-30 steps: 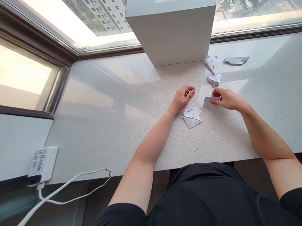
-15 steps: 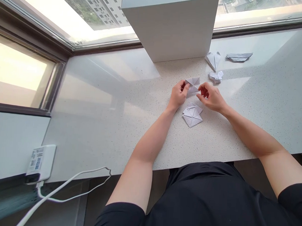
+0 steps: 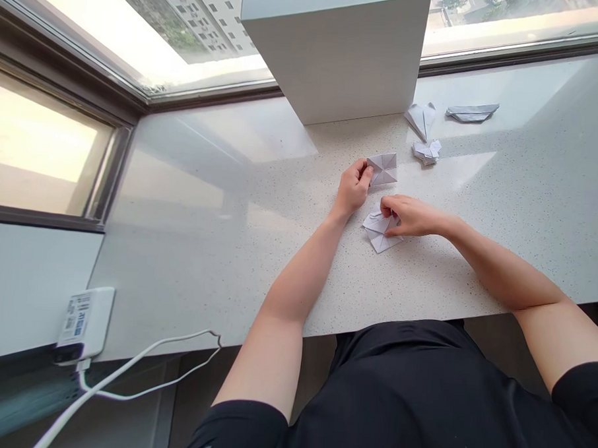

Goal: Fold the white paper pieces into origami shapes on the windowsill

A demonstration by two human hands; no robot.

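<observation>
Left hand (image 3: 353, 188) pinches the edge of a creased paper square (image 3: 383, 169) at its fingertips – keeps it steady. Right hand (image 3: 412, 217) has fingers pressed together on a 2nd folded sheet (image 3: 379, 233), just under the fingertips – pins it to the quartz counter (image 3: 238, 261).

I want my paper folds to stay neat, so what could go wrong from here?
The left hand holds the creased white paper square by one edge, so it might bend in the wrong spot. The right hand is on a second folded paper, which might slide on the smooth speckled countertop and spoil a fold.
</observation>
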